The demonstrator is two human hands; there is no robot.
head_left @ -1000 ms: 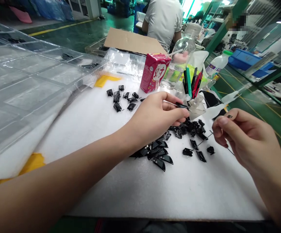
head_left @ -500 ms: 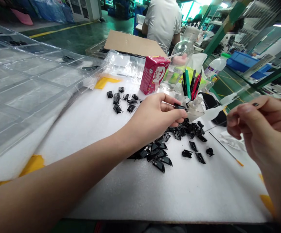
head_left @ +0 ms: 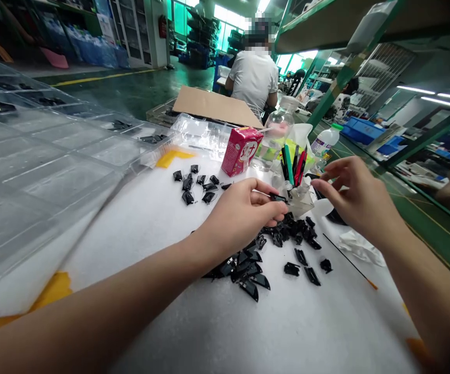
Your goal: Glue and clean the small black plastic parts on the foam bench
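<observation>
My left hand (head_left: 244, 213) is closed, pinching a small black plastic part (head_left: 277, 198) between thumb and fingertips above the table. To its right, my right hand (head_left: 353, 195) hovers beside the pen holder (head_left: 301, 202) with thumb and fingers apart, and I see nothing between them. Below my left hand lies a heap of black plastic parts (head_left: 250, 270), partly hidden by the wrist. A few similar loose parts (head_left: 306, 266) are to the right of the heap. Another small group of black parts (head_left: 188, 183) sits further back on the left.
Clear compartment trays (head_left: 49, 171) cover the left side. A red drink carton (head_left: 240, 150), a glass jar (head_left: 283, 124) and pens (head_left: 295, 165) stand at the back. A thin black stick (head_left: 349, 259) and crumpled tissue (head_left: 360, 249) lie right. A person (head_left: 254, 75) sits beyond.
My right hand has moved left and away from me towards the pen holder, and its fingers have parted. My left hand still pinches the black part. The view has tilted up.
</observation>
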